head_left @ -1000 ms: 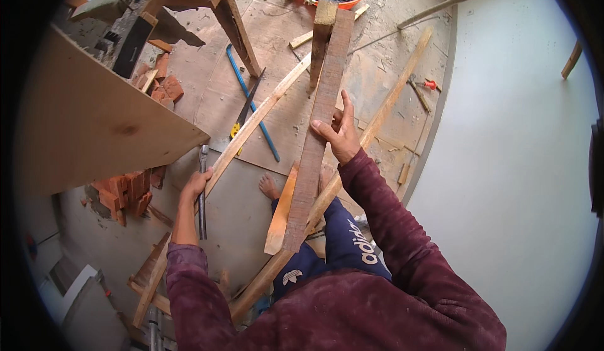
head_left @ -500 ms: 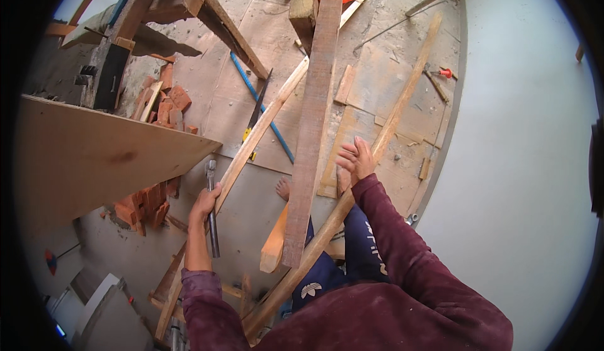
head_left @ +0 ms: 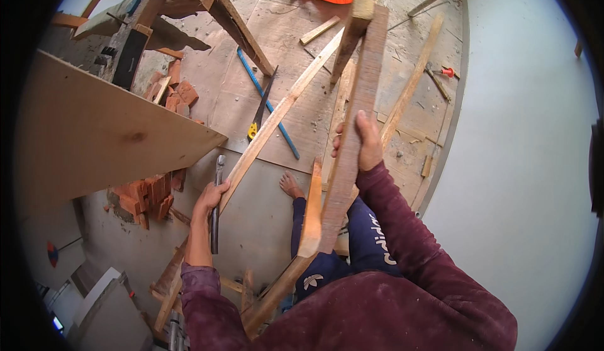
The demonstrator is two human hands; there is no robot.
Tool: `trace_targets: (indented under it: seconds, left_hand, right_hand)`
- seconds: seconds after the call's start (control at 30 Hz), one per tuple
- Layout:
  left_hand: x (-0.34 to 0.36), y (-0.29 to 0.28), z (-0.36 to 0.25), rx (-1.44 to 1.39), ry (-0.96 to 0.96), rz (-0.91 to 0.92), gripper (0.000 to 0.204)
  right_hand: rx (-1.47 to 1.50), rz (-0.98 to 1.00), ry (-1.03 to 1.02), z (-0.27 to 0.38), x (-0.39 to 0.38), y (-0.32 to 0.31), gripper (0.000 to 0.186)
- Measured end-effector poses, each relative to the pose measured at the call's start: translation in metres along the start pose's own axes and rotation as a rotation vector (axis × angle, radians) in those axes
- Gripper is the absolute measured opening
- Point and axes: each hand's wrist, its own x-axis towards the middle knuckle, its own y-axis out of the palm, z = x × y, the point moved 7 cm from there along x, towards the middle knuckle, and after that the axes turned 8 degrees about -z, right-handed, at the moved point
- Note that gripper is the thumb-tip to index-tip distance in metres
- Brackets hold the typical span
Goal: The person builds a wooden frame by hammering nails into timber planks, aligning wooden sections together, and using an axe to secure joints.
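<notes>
Plywood juts in at our left, with red bricks near its lower edge. Next comes our left hand, fingers curled firmly round a metal tool with a dark handle, its head pointing away from us. A pale wooden strip runs up to those fingers; we cannot tell whether they grip it too. It looks light and slightly springy, best taken near its middle. Past it on the floor lie a saw with a yellow handle and a blue bar.

Further right, a tan timber piece slants just beside the brown board, which lies in front of us, pointing away over our legs. Our right hand clasps that board partway along, thumb on the upper face and fingers round the left edge. We judge it stiff, fairly heavy and hard to damage, its rough faces giving good friction but perhaps splinters; holding near the middle should balance it. At the right, a long pole runs beyond our hand.
</notes>
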Motion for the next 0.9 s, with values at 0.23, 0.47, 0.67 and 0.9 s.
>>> trace_targets:
  seconds: [0.23,0.47,0.67,0.9]
  left_hand:
    - [-0.033,-0.002,0.017,0.022,-0.02,-0.025,0.083]
    - [-0.06,-0.021,0.018,-0.158,0.057,-0.082,0.057]
    - [-0.121,-0.045,-0.007,-0.141,0.153,-0.164,0.047]
    - [-0.178,-0.056,-0.008,-0.117,0.215,-0.142,0.051]
  right_hand:
    - [0.046,0.01,0.162,0.01,-0.001,-0.048,0.054]
    - [0.141,-0.032,0.138,0.017,-0.003,-0.047,0.045]
    - [0.11,-0.022,0.031,0.014,-0.004,-0.018,0.047]
    - [0.105,-0.028,0.043,0.009,-0.019,-0.006,0.067]
